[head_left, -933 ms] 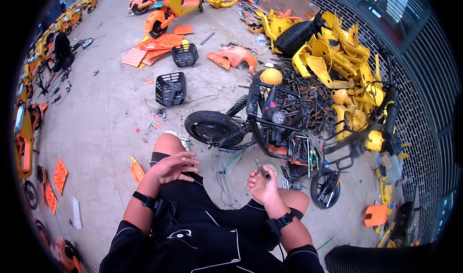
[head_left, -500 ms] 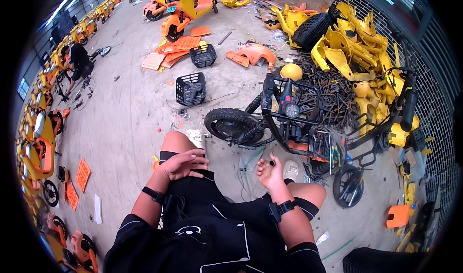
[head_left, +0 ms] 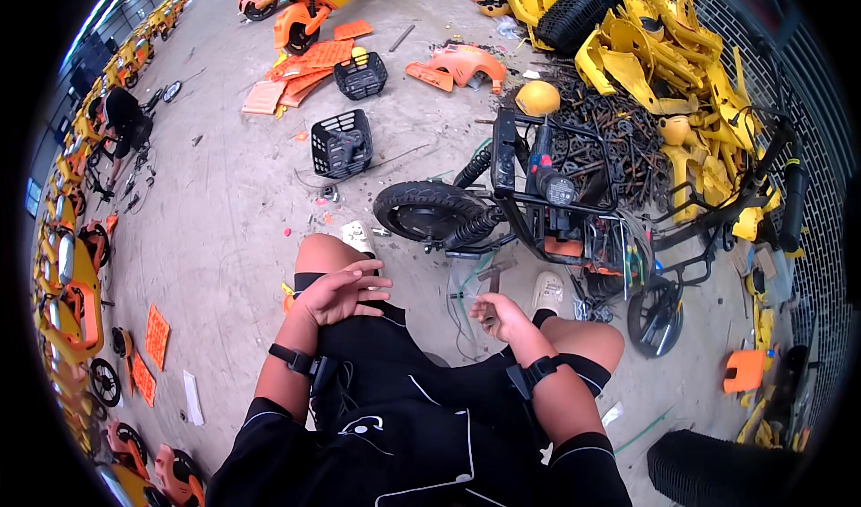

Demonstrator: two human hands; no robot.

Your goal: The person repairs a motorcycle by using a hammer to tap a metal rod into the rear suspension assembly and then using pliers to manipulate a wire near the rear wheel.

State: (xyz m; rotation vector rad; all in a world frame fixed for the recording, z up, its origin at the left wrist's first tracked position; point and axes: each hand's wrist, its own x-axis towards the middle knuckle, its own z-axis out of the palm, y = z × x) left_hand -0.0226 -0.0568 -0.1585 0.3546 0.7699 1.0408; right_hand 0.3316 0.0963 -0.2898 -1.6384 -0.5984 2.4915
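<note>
My left hand (head_left: 339, 296) is held over my left knee with its fingers spread, holding nothing. Between my knees, my right hand (head_left: 500, 317) is closed round the handle of what looks like a hammer (head_left: 495, 272). Its head points away from me, and the fist hides part of the handle. Just beyond lies a stripped black scooter frame (head_left: 509, 204), with its tyred wheel (head_left: 435, 218) toward my left foot. A power tool (head_left: 549, 182) with a dark grey body and red parts rests on the frame's rack. Wires and a battery-like block show in the frame's middle.
Two black baskets stand ahead; the nearer basket (head_left: 316, 153) holds a drill-like tool (head_left: 345, 147). Orange panels (head_left: 309, 63) lie beyond. Metal parts (head_left: 619, 130) and yellow body shells (head_left: 646, 54) are heaped at right. Scooters line the left, where another person (head_left: 126, 117) bends down.
My right hand has turned from palm up to knuckles up, and the hammer's head now shows beyond it. My left hand stays spread over the knee. The whole view has shifted slightly.
</note>
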